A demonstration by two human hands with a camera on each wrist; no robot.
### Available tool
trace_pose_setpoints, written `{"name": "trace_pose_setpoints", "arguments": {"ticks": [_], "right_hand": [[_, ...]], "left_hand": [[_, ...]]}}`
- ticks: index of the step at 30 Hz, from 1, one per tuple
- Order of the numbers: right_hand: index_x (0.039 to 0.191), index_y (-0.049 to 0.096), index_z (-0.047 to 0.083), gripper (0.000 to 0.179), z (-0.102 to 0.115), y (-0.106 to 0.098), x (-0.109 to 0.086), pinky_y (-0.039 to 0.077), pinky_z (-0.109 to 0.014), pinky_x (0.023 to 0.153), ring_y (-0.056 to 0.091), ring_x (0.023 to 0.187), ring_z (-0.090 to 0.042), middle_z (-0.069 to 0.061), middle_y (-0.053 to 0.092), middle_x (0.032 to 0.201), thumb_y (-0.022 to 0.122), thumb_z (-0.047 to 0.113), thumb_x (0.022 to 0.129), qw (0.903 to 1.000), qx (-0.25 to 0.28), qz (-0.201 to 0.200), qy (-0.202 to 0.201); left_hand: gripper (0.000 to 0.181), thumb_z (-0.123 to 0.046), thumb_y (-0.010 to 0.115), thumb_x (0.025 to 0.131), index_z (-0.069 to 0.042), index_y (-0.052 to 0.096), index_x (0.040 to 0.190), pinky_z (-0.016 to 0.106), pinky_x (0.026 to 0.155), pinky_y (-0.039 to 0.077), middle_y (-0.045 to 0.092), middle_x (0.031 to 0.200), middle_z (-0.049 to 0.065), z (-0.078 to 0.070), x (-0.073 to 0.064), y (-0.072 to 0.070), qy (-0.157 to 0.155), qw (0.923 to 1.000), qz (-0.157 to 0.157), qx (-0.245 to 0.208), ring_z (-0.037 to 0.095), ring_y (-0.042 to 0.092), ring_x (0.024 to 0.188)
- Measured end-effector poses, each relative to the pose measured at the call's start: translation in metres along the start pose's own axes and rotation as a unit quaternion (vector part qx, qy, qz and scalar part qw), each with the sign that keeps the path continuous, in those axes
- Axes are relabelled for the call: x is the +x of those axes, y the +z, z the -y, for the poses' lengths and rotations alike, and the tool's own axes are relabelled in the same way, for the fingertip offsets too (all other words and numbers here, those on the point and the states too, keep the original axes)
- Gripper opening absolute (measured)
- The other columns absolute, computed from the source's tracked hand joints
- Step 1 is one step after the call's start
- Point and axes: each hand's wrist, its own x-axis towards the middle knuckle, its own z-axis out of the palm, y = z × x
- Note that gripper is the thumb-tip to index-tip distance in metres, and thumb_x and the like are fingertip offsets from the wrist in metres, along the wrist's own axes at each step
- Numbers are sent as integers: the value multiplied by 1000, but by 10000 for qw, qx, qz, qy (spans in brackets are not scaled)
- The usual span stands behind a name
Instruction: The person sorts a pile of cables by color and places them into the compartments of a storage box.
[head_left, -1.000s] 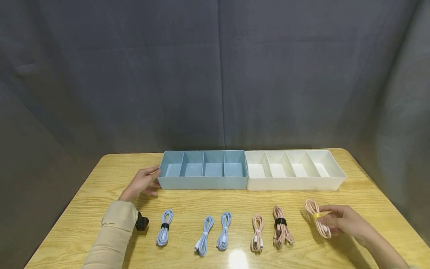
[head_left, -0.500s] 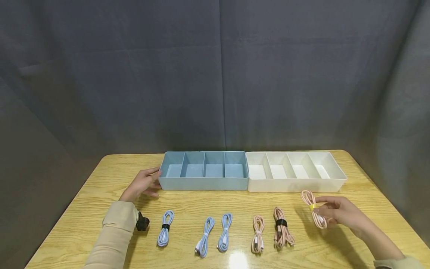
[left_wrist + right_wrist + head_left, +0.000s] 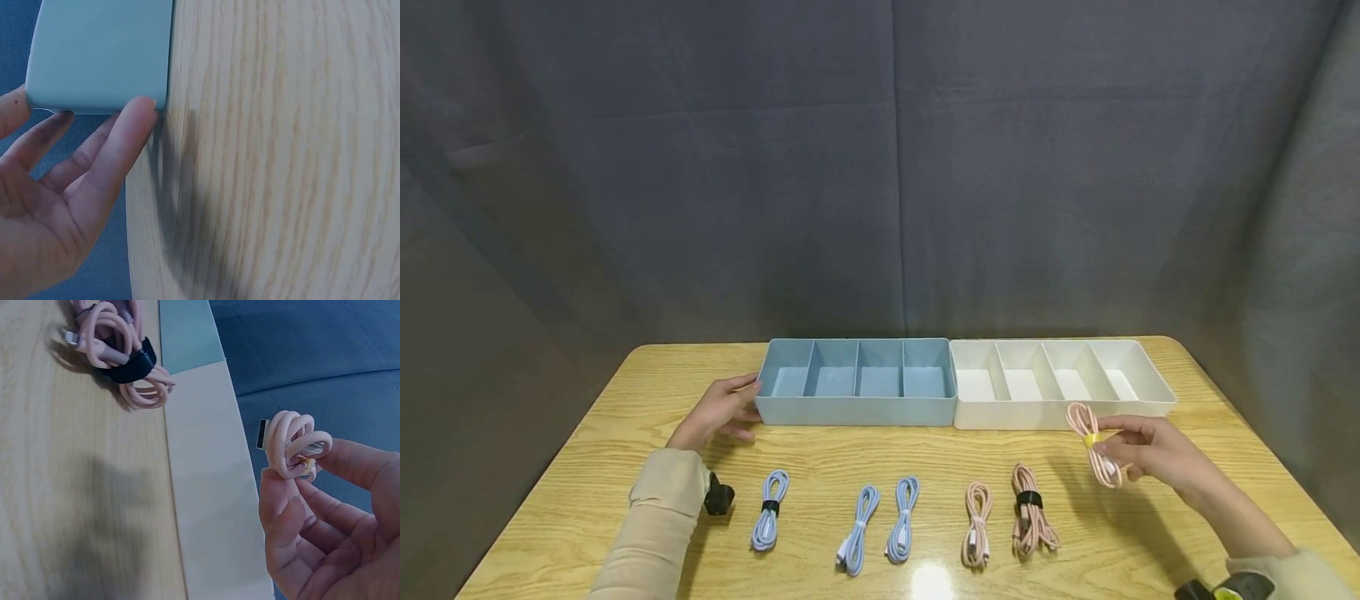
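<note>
My right hand [image 3: 1157,450] pinches a coiled pink cable with a yellow tie [image 3: 1092,442], held above the table just in front of the white divided box [image 3: 1052,414]. The right wrist view shows the pink coil [image 3: 294,444] between thumb and fingers, a USB plug sticking out of it. My left hand [image 3: 717,410] touches the left end of the blue divided box [image 3: 850,411]. In the left wrist view, its fairly straight fingertips [image 3: 140,109] rest against the end wall of the blue box [image 3: 103,56].
Along the table front lie a blue cable with a black tie [image 3: 767,517], two blue cables [image 3: 857,533] [image 3: 902,521], a pink cable [image 3: 976,525] and a pink cable with a black tie [image 3: 1032,512]. A dark curtain [image 3: 880,167] hangs behind.
My right hand has lifted the yellow-tied pink cable up and slightly left, toward the white box. The left hand stays at the blue box.
</note>
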Motion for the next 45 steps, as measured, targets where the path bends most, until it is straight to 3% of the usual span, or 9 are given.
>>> {"name": "trace_pose_setpoints", "arguments": {"ticks": [9, 33, 45], "right_hand": [[122, 42, -19, 50, 14, -3, 8, 50, -27, 54, 51, 66, -7, 2, 62, 84, 61, 12, 88, 9999, -78, -116, -48], [128, 38, -14, 60, 36, 0, 47, 52, -27, 64, 54, 72, -9, -1, 60, 88, 63, 21, 87, 9993, -132, -310, 182], [127, 40, -15, 60, 42, 4, 64, 52, -32, 63, 55, 71, -10, 0, 60, 85, 64, 22, 86, 9995, -43, -304, -29]], "left_hand": [[55, -28, 44, 97, -4, 26, 143, 40, 63, 57, 44, 126, 32, -10, -4, 0, 7, 9998, 59, -165, 34, 61, 95], [57, -33, 45, 97, -5, 27, 143, 40, 63, 57, 48, 123, 31, -8, -2, -1, -37, 9999, 70, -128, 33, 62, 94], [57, -33, 44, 97, -6, 26, 144, 40, 64, 56, 46, 126, 32, -9, -3, -2, -93, 9998, 119, -163, 34, 61, 95]]}}
